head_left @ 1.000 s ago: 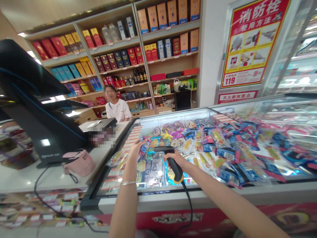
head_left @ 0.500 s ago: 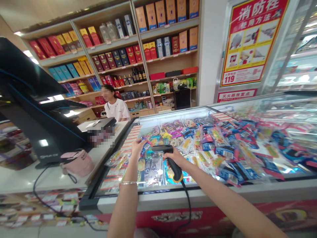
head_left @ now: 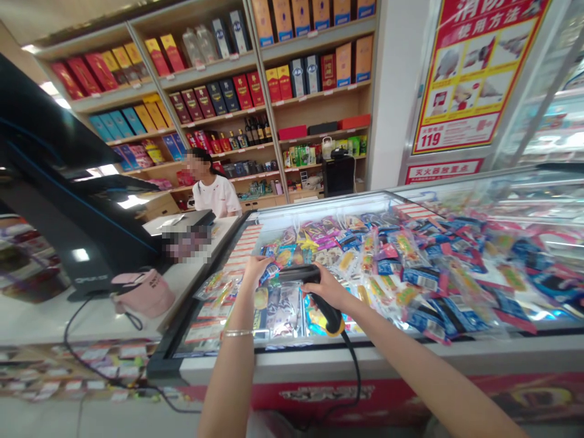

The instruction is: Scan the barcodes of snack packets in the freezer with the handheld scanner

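My left hand (head_left: 258,269) pinches a small blue-and-white snack packet (head_left: 269,267) above a chest freezer's glass front. My right hand (head_left: 328,289) is wrapped around the grip of a black handheld barcode scanner (head_left: 317,298) with a yellow base. The scanner's head (head_left: 296,274) points left, close to the packet, and its black cable (head_left: 351,365) hangs down over the freezer's front edge. A thin bracelet (head_left: 238,333) circles my left wrist. The packet's barcode side is hidden from this view.
The chest freezer (head_left: 456,286) is packed with colourful snack packets. To the left is a counter (head_left: 91,322) with a black till screen (head_left: 50,170) and a pink cap (head_left: 143,295). Behind it stands a person in a white shirt (head_left: 214,191), before shelves of boxed liquor (head_left: 228,91).
The scanner's head has moved slightly closer to the packet in my left hand. The whole view has tilted a little, with the shelves shifting up and left.
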The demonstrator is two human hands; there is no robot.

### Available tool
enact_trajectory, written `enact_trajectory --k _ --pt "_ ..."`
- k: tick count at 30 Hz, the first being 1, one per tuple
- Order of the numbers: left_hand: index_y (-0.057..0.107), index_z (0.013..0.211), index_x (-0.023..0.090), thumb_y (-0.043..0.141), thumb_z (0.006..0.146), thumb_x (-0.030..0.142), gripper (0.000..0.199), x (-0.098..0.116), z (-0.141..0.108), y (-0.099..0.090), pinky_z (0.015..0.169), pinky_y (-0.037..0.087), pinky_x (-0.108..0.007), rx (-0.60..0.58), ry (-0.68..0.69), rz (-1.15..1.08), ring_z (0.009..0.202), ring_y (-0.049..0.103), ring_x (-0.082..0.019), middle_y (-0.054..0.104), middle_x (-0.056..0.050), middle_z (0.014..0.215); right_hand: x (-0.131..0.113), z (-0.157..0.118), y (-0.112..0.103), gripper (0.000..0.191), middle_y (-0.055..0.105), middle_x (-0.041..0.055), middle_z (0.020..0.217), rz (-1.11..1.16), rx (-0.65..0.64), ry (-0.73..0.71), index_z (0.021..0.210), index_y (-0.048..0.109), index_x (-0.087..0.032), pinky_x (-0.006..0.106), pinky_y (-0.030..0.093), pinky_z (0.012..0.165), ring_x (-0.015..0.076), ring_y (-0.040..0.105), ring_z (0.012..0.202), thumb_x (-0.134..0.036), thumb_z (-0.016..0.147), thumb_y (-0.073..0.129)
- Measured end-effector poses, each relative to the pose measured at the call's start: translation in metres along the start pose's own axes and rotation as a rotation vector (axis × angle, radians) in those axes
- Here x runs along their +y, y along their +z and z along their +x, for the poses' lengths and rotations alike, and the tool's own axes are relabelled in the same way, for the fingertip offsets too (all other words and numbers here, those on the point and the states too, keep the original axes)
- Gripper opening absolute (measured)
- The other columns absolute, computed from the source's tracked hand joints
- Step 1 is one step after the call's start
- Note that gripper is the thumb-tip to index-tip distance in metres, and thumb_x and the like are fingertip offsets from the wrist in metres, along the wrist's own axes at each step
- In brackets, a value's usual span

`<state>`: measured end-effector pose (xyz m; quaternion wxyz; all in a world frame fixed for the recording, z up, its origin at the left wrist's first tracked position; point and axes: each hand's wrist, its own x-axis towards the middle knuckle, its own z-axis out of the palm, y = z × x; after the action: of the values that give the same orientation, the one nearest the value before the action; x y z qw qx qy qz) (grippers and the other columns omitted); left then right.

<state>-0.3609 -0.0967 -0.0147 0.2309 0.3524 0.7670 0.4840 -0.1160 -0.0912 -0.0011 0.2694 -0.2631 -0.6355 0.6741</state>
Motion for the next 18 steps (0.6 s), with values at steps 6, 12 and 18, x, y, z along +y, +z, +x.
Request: enact_trajectory --k 6,12,18 --pt "0.072 0.065 0.012 0.076 0.056 0.034 0.025 0.0022 -0.0027 0.0023 0.04 0.034 -0.021 -0.033 -0.061 -0.078 0.04 0.05 -0.011 0.058 -0.002 0.045 0.0003 -0.0004 -0.0007 0.043 0.062 -0.0073 0.058 -0.003 -0.009 0.022 0.097 0.037 -0.024 0.023 0.045 0.037 0.0134 0.056 0.04 -0.025 0.063 0.065" --pt "0.071 0.063 0.012 0.076 0.056 0.035 0.025 0.0014 -0.0044 0.0043 0.041 0.037 -0.021 -0.03 -0.045 -0.102 0.043 0.053 -0.012 0.061 -0.004 0.048 -0.0003 -0.0018 -0.0015 0.04 0.062 -0.0069 0.057 0.015 -0.026 0.032 0.091 0.038 -0.024 0.022 0.045 0.038 0.0122 0.055 0.039 -0.025 0.063 0.066" --pt "0.071 0.064 0.01 0.074 0.056 0.035 0.026 0.0003 -0.0046 0.0062 0.04 0.035 -0.021 -0.039 -0.032 -0.138 0.04 0.048 -0.01 0.056 -0.001 0.044 0.0023 -0.0006 -0.0029 0.04 0.063 -0.0062 0.058 0.003 -0.017 0.039 0.094 0.04 -0.023 0.023 0.046 0.038 0.013 0.056 0.039 -0.025 0.063 0.067"
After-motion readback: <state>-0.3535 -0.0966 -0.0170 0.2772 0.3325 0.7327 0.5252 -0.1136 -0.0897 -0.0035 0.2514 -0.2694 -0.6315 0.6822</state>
